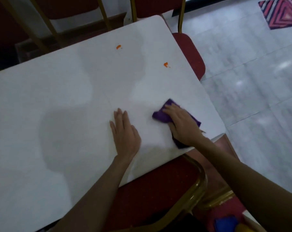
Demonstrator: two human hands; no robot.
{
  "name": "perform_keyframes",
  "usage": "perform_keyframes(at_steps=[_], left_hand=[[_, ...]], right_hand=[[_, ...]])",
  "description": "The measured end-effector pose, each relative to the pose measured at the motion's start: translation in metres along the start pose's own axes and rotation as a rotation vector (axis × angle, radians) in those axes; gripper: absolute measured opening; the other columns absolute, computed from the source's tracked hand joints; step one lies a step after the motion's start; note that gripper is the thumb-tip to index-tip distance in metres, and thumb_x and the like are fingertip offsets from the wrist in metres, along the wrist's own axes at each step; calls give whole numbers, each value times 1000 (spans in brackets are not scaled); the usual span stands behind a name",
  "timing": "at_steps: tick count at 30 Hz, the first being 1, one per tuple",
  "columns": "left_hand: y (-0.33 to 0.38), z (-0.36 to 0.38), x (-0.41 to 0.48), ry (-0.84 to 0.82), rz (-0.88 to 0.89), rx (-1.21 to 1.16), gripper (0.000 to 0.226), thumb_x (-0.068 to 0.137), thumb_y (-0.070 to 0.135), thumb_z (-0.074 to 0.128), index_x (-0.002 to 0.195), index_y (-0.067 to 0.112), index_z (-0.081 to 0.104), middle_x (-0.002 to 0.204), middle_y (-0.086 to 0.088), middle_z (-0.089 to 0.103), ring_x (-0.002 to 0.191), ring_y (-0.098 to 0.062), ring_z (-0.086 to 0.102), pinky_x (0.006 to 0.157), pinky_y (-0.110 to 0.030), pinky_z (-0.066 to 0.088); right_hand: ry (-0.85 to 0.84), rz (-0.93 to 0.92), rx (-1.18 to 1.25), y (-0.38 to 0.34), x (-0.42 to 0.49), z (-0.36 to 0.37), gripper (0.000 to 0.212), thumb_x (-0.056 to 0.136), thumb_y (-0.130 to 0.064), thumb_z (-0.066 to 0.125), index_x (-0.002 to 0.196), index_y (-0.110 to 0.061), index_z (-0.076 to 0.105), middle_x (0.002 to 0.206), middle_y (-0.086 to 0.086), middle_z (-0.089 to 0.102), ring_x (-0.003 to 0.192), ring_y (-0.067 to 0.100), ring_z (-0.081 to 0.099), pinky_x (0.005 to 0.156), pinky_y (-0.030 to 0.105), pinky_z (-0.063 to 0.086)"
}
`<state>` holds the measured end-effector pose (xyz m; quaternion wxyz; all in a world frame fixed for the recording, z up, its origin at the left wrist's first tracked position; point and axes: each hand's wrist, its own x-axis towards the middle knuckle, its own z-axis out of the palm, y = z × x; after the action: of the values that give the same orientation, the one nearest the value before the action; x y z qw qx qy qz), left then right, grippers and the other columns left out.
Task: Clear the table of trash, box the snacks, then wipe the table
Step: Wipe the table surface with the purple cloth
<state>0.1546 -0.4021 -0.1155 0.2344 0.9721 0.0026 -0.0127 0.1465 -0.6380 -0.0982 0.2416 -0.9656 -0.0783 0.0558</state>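
White tabletop (66, 97), seen from above, carries no trash or snacks in view; the job looks to be at its last step, the wipe. Pale tiled floor (259, 81) runs off to the right, w/ a striped rug (282, 12) at the far right. Red chairs w/ gold frames ring the tabletop: one (190, 54) tucked at the right edge, one (158, 186) at the near edge below the arms, more at the far edge.

Left hand (125, 133) lies flat, fingers straight and together, palm down near the near edge, holding nothing, prob. as a brace. Right hand (180, 124) presses down w/ fingers laid out over a purple cloth (160, 115), close to the near right corner; part of the cloth reaches the tabletop's edge.

Two orange smears are not yet wiped: one (118, 47) toward the far edge, one (165, 64) nearer the right edge, both well apart from the cloth.

Next move, by the look of it: slide the cloth fwd. across to the nearer smear, then the farther one, keeping pressure on. Room is ample, as nothing stands between cloth and smears. Watch the right edge: the cloth sits close to it and a wide stroke could carry it off the corner.
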Motion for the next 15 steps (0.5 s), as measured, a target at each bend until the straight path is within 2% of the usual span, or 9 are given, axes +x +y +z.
perform_keyframes(at_steps=[2, 5, 7, 10, 12, 15], left_hand=[[25, 16, 16, 16, -11, -12, 58, 95, 6, 41, 151, 1, 29, 164, -15, 18, 154, -27, 8, 125, -50, 4], [42, 28, 55, 82, -84, -6, 56, 94, 6, 39, 150, 0, 32, 162, -16, 22, 153, -29, 11, 124, -51, 5], [46, 32, 82, 125, -169, 2, 55, 95, 9, 38, 149, 0, 34, 162, -15, 23, 153, -29, 13, 124, -52, 6], [54, 41, 103, 197, -252, 83, 54, 97, 16, 32, 150, 3, 35, 162, -13, 25, 152, -27, 17, 123, -53, 10], [58, 47, 104, 235, -258, 154, 54, 98, 19, 29, 151, 6, 34, 162, -12, 26, 152, -26, 17, 123, -52, 12], [59, 53, 107, 260, -264, 188, 54, 99, 22, 28, 151, 8, 34, 162, -11, 27, 152, -25, 18, 123, -51, 12]], right_hand=[[122, 167, 33, 4, 26, 2, 46, 98, -28, 50, 144, -20, 46, 153, 2, 46, 145, 20, 36, 118, 49, 31], [223, 315, 118, -12, 36, 17, 45, 101, -33, 50, 145, -22, 45, 154, -3, 43, 148, 17, 29, 124, 44, 20], [170, 248, 131, -11, 11, 18, 44, 103, -32, 48, 146, -22, 46, 155, -2, 42, 149, 17, 28, 124, 43, 18], [129, 115, 37, 18, -33, 10, 43, 103, -28, 49, 146, -19, 48, 154, 1, 44, 148, 20, 33, 121, 49, 26], [210, 152, 27, 44, -28, 1, 45, 99, -26, 54, 143, -17, 52, 151, 3, 48, 145, 22, 37, 118, 51, 29], [329, 319, 4, 59, 24, -7, 48, 95, -30, 57, 141, -16, 52, 148, 4, 51, 142, 23, 41, 119, 48, 29]])
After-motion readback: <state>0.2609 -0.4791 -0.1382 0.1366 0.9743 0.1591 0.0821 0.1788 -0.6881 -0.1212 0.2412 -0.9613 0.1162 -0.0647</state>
